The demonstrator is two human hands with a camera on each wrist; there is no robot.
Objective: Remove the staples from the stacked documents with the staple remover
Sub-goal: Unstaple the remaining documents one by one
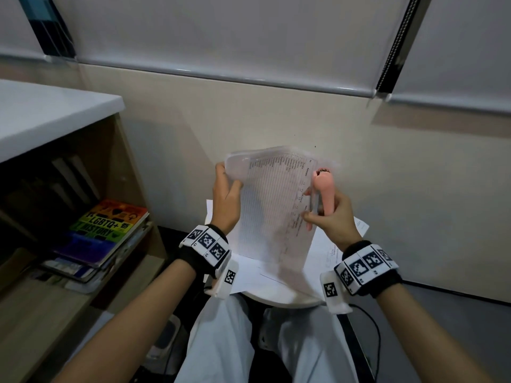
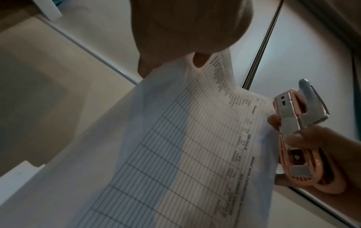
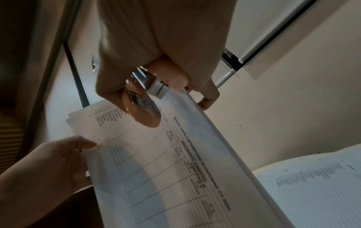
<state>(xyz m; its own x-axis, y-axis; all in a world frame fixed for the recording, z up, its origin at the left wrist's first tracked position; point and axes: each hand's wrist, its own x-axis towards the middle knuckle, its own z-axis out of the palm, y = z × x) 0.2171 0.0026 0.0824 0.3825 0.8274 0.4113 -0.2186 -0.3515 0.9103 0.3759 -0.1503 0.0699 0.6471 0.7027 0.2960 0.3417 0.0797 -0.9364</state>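
The stapled document, a gridded form of several sheets, is held raised above the lap, its long axis running away from the person and tilted. The left hand pinches its left edge near the far corner, thumb on top. The right hand pinches the right edge and is also curled round the pink staple remover, whose metal tip points to the far right corner. No staple is discernible; that corner likely holds it, nearest the right hand. Loose sheets lie beneath on a round stool.
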